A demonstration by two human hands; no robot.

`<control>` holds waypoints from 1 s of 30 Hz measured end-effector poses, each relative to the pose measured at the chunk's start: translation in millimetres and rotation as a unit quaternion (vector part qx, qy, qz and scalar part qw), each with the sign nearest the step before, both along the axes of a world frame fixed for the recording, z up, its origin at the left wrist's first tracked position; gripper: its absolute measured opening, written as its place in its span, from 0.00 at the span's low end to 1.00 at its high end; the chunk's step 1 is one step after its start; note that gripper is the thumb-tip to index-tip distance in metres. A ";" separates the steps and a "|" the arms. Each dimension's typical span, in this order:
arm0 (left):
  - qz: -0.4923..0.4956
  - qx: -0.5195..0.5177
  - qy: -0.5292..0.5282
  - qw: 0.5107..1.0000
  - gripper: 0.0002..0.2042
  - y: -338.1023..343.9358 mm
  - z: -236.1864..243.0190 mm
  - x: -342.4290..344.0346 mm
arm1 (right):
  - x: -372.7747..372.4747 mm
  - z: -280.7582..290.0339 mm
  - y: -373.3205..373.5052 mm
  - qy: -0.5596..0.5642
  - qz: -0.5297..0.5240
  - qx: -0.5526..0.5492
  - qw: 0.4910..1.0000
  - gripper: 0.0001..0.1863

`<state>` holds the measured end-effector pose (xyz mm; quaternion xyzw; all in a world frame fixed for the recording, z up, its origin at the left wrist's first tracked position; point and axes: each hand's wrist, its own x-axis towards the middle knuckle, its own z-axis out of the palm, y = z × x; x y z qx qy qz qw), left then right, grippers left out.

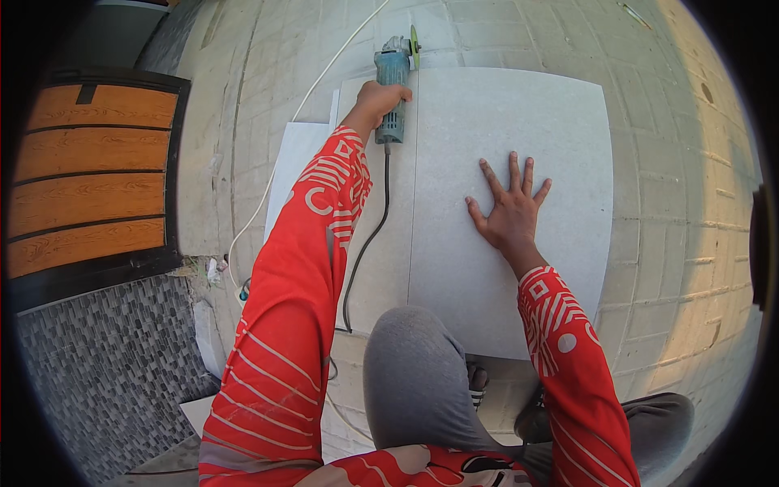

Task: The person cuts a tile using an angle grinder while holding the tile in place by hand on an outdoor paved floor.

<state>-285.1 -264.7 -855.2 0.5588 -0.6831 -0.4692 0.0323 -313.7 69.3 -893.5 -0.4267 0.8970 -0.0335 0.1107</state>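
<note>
My left hand [378,104] is wrapped round the body of a teal angle grinder [393,68] at the far end of a large light-grey tile [479,300]. The grinder's thin greenish disc [415,47] stands on edge, at the tile's far edge. From there a thin dark line runs along the tile toward me; I cannot tell whether it is a mark, a cut or a joint. My right hand [511,215] lies flat on the tile, right of that line, fingers spread. A black power cord [377,231] trails from the grinder toward my knee.
White sheets or tiles [294,150] lie under and beside my left forearm. A white cable [302,105] curves along the paved floor [649,195]. At left are a wood-look panel in a black frame [97,191] and a mosaic wall [105,365]. My grey-clad knee [414,373] is at the tile's near edge.
</note>
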 end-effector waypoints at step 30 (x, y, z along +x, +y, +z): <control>0.038 0.023 -0.007 0.999 0.26 1.0 -1.9 -6.3 | 0.4 0.0 0.4 0.006 -0.001 0.002 1.000 0.40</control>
